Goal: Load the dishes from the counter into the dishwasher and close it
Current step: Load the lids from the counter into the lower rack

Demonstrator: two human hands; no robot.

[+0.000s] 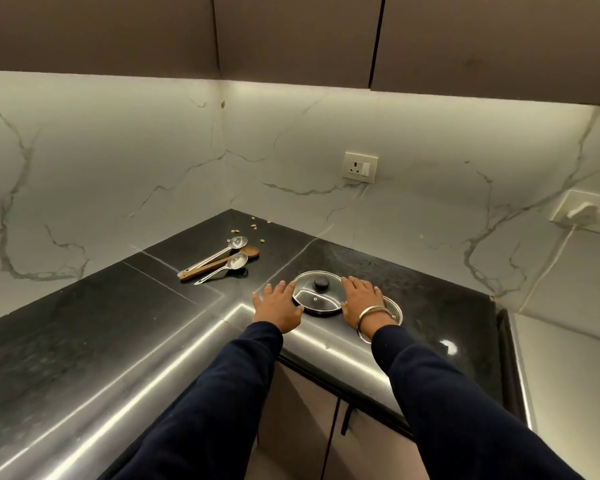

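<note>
A glass lid (314, 295) with a black knob lies on the black counter (118, 334), seated on a dark rim. My left hand (278, 304) lies flat against its left edge, fingers straight. My right hand (361, 297), a metal bangle on the wrist, lies flat at the lid's right edge. A second metal-rimmed lid (394, 308) shows partly behind my right wrist. Two metal spoons (222, 252) and a wooden spoon (248, 252) lie together farther back left. The dishwasher is out of view.
Small crumbs (253, 226) are scattered in the counter's back corner. Marble walls carry a socket (360, 167) and a plugged-in socket (586, 214) with a white cable running down. Cabinet doors (326, 427) sit below the counter edge, dark cabinets overhead.
</note>
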